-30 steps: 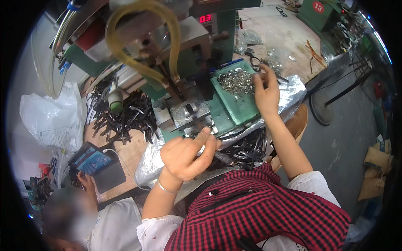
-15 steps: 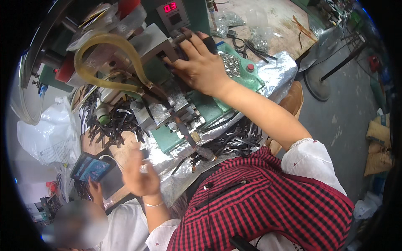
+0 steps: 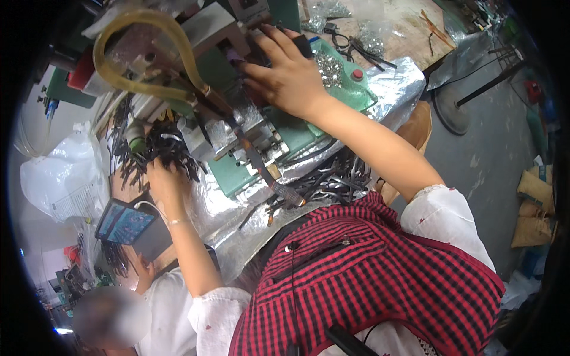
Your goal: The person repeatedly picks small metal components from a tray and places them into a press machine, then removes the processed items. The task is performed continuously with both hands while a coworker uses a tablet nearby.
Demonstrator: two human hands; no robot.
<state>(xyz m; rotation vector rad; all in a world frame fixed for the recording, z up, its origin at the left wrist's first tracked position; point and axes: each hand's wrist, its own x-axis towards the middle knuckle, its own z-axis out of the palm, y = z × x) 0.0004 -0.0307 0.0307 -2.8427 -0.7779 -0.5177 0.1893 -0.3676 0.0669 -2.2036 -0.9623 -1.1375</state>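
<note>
My left hand reaches into a pile of thin black strips on the left of the bench, its fingers a little apart and the tips among the strips. No strip shows lifted in it. My right hand rests at the bench machine, fingers spread and thumb stretched toward the machine's opening. A dark band wraps one of its fingers. Below that hand are the machine's metal fixture and green base. A dark wrapped bar slants from the fixture toward me.
A green tray of small metal parts stands beside my right wrist. More black strips lie on foil along the near edge. A yellowish hose loops over the machine. Another person sits at left by a tablet.
My left hand has moved up and away from me, from above the near bench edge to the strip pile. My right hand stays at the machine. The view has shifted slightly.
</note>
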